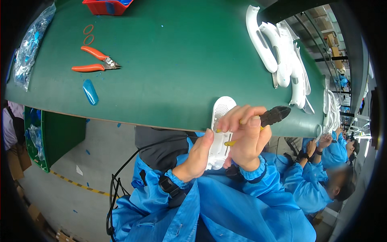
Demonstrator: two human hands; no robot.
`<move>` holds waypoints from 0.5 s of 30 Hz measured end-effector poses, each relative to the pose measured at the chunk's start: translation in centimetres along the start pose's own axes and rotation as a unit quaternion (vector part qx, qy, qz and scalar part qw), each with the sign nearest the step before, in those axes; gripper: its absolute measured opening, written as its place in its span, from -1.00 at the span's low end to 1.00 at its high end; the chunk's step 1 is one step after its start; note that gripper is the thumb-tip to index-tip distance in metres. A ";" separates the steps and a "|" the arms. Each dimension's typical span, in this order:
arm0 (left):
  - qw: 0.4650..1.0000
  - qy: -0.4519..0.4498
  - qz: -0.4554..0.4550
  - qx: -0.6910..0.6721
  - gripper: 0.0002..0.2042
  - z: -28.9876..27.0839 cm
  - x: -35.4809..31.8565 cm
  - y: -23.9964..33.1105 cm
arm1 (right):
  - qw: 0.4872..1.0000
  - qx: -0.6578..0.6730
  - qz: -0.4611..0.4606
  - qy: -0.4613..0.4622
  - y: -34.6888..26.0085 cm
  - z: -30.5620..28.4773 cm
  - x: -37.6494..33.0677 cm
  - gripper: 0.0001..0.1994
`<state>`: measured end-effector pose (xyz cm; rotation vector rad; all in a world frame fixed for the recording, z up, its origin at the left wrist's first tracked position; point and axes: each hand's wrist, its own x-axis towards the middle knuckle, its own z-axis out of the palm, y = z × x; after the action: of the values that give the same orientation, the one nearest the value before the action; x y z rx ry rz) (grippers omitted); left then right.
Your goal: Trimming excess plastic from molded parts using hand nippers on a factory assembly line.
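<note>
My left hand grips the lower part of a white plastic housing with a perforated end, holding it upright near the front edge of the green table. My right hand is closed on yellow-handled cutters whose black jaws point right, and its fingers also press on the housing. Both hands are over my lap, just below the table edge.
Orange-handled cutters and two red rubber rings lie at the left of the table, near a blue plastic scrap. White plastic shells are piled at the right. A red bin stands at the back. A person in blue sits to my right.
</note>
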<state>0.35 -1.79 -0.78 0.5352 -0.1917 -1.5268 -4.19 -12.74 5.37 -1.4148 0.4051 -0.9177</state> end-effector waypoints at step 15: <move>1.000 0.009 -0.013 0.003 -0.29 0.0 -0.1 0.0 | 0.999 0.032 0.018 0.020 -0.1 0.1 -0.1 -0.75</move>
<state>0.38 -1.71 -0.74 0.5577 -0.1766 -1.5469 -4.19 -12.63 5.48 -1.3285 0.4250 -0.9236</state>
